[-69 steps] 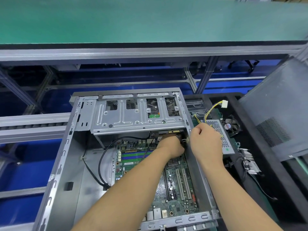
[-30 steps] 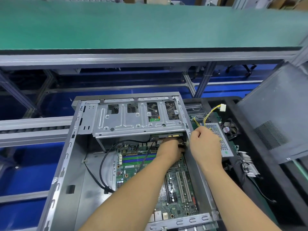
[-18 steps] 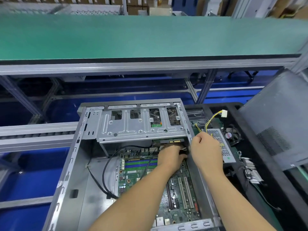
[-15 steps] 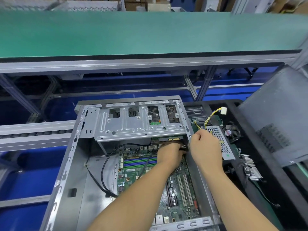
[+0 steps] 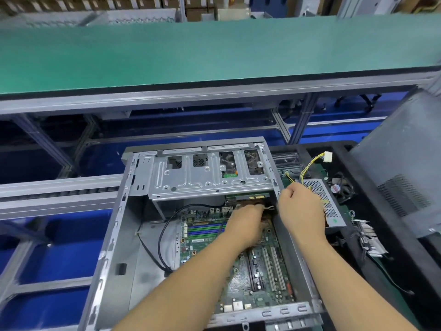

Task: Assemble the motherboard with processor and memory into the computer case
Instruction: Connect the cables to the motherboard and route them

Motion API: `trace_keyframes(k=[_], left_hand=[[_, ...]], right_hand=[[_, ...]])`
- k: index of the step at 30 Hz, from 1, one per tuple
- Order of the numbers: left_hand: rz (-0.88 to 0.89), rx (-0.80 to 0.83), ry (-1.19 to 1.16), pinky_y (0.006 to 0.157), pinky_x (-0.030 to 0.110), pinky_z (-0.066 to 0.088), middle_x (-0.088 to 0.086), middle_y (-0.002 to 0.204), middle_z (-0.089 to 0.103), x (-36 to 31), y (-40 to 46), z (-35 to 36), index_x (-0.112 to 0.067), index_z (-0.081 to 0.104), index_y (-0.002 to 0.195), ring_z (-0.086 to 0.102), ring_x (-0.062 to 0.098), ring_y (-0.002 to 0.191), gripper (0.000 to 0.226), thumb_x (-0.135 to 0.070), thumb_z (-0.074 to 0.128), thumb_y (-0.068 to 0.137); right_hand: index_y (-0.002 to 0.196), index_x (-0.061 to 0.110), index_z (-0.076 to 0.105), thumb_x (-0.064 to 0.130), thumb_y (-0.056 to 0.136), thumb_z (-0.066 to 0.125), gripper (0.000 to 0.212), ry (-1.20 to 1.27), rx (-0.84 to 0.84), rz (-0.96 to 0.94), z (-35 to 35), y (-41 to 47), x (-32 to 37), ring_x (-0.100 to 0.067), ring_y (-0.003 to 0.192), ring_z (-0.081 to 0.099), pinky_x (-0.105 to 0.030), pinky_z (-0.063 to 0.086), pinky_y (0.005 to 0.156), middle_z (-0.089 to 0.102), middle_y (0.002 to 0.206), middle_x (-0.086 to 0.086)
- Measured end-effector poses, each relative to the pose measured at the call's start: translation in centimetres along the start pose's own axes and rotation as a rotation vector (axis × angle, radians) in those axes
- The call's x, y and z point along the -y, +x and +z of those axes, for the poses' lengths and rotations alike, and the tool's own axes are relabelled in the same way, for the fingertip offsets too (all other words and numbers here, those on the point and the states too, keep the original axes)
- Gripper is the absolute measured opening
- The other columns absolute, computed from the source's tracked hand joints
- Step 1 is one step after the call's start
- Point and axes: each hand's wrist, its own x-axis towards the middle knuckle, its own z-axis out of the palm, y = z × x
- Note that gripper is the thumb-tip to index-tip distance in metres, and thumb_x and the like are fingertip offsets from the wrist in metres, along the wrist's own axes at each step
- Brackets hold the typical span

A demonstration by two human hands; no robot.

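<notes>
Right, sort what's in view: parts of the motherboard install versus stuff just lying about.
In the job:
computer case
motherboard
left hand, inside the case
right hand, at the case's right wall

Lying about:
perforated metal box
yellow-wired connector
small fan
grey side panel

- Green belt (image 5: pixel 214 51): runs across the far side, edged by a grey rail (image 5: pixel 214 95).
- Cardboard boxes (image 5: pixel 202 5): stacked beyond the belt, blurred.
- Black tray (image 5: pixel 405 271): at right.
- Perforated metal box (image 5: pixel 327 201): lies in the tray; yellow wires with a white plug (image 5: pixel 328 158) rise at its far end.
- Small fan (image 5: pixel 340 187): just right of the box.
- Grey panel (image 5: pixel 405 168): leans tilted at far right, with a vent grid.
- Blue floor (image 5: pixel 55 259): at left.
</notes>
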Motion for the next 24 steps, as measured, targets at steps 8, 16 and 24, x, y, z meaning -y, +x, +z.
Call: trace_keyframes(k=[8, 16, 24], left_hand=[[-0.169, 0.167, -0.082, 0.074, 0.031, 0.052, -0.007, 0.084, 0.069, 10.1, -10.7, -8.2, -0.010, 0.072, 0.086, 0.062, 0.008, 0.075, 0.022, -0.028, 0.062, 0.095], [-0.231, 0.468, -0.034, 0.055, 0.026, 0.045, -0.004, 0.073, 0.065, 10.5, -12.3, -6.3, -0.023, 0.062, 0.075, 0.056, 0.012, 0.062, 0.023, -0.037, 0.080, 0.080], [-0.133, 0.232, -0.231, 0.067, 0.022, 0.043, -0.003, 0.089, 0.060, 9.8, -13.0, -6.7, -0.022, 0.057, 0.087, 0.053, 0.013, 0.079, 0.010, -0.015, 0.053, 0.094]], right_hand=[[0.099, 0.000, 0.064, 0.016, 0.090, 0.056, 0.020, -0.473, -0.098, -0.328, -0.3, -1.5, 1.7, -0.037, 0.090, 0.056, -0.045, 0.047, 0.072, 0.061, 0.099, -0.018], [0.126, 0.018, 0.059, 0.015, 0.097, 0.051, 0.030, -0.461, 0.669, -0.732, 4.4, -7.5, 5.4, -0.032, 0.100, 0.062, -0.043, 0.054, 0.078, 0.054, 0.119, -0.005], [0.107, 0.017, 0.072, 0.032, 0.095, 0.065, 0.020, -0.549, 1.034, -0.771, 7.7, -8.2, 5.6, -0.027, 0.096, 0.062, -0.043, 0.055, 0.087, 0.065, 0.109, -0.003]])
